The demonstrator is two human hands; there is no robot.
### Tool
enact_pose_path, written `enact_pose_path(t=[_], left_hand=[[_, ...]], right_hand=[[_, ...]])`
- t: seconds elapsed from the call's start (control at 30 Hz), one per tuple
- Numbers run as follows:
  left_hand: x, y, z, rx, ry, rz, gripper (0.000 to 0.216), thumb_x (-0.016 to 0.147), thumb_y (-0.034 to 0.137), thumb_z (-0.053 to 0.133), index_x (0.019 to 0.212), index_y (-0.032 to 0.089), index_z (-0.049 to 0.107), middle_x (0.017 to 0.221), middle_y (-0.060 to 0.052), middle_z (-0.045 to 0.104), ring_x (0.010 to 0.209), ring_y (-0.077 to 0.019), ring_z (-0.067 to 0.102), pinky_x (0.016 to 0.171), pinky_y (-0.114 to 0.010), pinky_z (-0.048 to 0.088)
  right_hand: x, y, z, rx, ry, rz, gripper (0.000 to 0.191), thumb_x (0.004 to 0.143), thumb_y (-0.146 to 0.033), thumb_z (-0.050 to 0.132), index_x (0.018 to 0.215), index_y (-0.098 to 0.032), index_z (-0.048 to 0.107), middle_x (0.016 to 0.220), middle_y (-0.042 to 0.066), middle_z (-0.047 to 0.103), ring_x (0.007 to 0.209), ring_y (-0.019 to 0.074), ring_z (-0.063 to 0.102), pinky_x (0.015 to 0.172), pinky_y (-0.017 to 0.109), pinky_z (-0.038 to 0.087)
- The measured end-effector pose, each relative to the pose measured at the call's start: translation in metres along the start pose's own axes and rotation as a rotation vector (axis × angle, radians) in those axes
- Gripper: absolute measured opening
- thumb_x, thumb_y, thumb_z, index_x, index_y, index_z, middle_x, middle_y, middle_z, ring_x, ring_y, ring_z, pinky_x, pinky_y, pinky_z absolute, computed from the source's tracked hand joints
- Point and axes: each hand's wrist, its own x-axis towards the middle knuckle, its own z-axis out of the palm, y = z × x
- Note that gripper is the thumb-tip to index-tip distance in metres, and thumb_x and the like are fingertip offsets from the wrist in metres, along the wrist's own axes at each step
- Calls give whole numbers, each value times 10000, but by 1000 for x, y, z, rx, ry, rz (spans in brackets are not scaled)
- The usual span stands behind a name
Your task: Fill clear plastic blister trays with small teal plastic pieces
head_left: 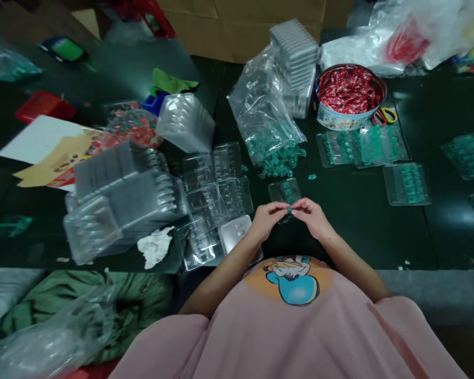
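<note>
Between the fingertips of my left hand (267, 217) and my right hand (313, 216) is a small green piece (289, 209), too small to make out fully. Both hands are closed in a pinch and meet over the near part of a clear plastic tray (274, 190). A few green pieces (287, 188) sit in a row in that tray. Just beyond lies a heap of similar green pieces (278, 160), spilling from the mouth of a clear plastic bag (260, 105). One loose green piece (312, 177) rests to the right of the heap.
Clear trays (205, 197) and tall tray stacks (122, 189) stand at left. Filled green trays (406, 184) lie at right. Behind them are a round tin (339, 122) of red wrapped pieces and scissors (385, 116). A crumpled white paper (155, 247) lies near the table's front edge.
</note>
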Motion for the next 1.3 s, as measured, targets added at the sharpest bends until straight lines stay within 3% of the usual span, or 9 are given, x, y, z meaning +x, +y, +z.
enact_pose_path(t=[0.23, 0.47, 0.6, 0.77, 0.97, 1.3], left_hand=[[-22, -16, 7, -27, -169, -15, 190, 623, 310, 834, 683, 167, 724, 837, -52, 705, 810, -167, 627, 836, -299, 459], [-23, -13, 8, -159, -222, -137, 303, 547, 280, 884, 776, 172, 719, 737, -2, 651, 691, -112, 569, 731, -251, 438], [-24, -22, 8, -192, -205, -129, 287, 539, 242, 881, 747, 167, 698, 730, 6, 639, 687, -103, 564, 733, -248, 437], [-2, -32, 15, -149, -33, -41, 270, 534, 222, 860, 744, 161, 701, 748, 11, 646, 691, -105, 571, 741, -256, 445], [33, -36, 18, 147, 63, 160, 124, 613, 197, 799, 721, 174, 743, 789, -31, 667, 721, -144, 600, 744, -283, 455], [36, -46, 11, 643, 25, 346, 153, 790, 135, 688, 896, 210, 770, 932, -48, 707, 877, -174, 655, 840, -301, 499]], right_hand=[[-23, 21, -15, 77, -118, 151, 311, 618, -345, 827, 754, -203, 586, 734, -46, 599, 680, 101, 534, 697, 249, 438], [-24, 7, -9, 129, -111, 207, 407, 608, -443, 825, 743, -211, 519, 714, -50, 558, 588, 79, 441, 547, 209, 353], [-26, 8, -10, 80, -80, 188, 408, 625, -445, 803, 724, -214, 482, 719, -43, 573, 613, 89, 468, 577, 218, 375], [-9, 10, -13, -128, 56, 5, 289, 690, -369, 723, 698, -212, 481, 727, -38, 579, 673, 109, 516, 680, 251, 416], [22, 6, -20, -631, 156, -137, 109, 728, -268, 602, 694, -221, 510, 670, -42, 556, 621, 122, 486, 633, 257, 375], [27, 19, -18, -973, 174, -181, 80, 789, -164, 522, 775, -219, 579, 725, -15, 605, 656, 145, 534, 661, 258, 383]])
